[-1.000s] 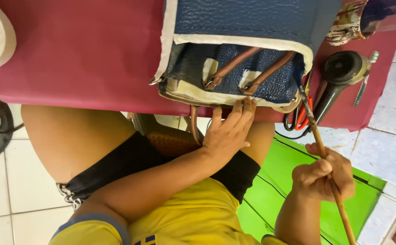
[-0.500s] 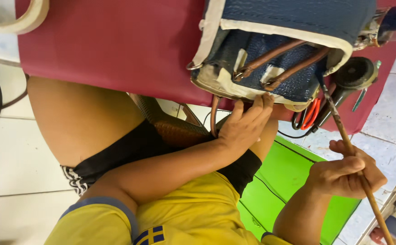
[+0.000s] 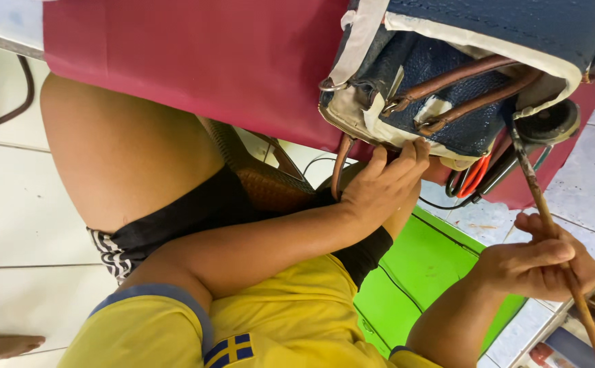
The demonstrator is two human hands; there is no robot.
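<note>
A blue and cream leather bag (image 3: 474, 61) with brown straps lies on a dark red table cover (image 3: 195, 61). My left hand (image 3: 382, 184) presses its fingertips against the bag's lower edge, beside a hanging brown strap (image 3: 339, 167). My right hand (image 3: 539, 262) grips a thin brown wooden stick (image 3: 536, 184) whose upper end reaches the bag's right side.
Red-handled scissors (image 3: 473, 178) and a dark round tool (image 3: 546, 123) lie at the table's right edge under the bag. A bright green stool surface (image 3: 420, 272) sits under me. White floor tiles (image 3: 18, 225) spread left. A woven brown seat (image 3: 256, 177) is under my thigh.
The view has shifted, so the bag and table sit further right and closer. My left hand stays at the bag's edge; my right hand still holds the stick, now lower right.
</note>
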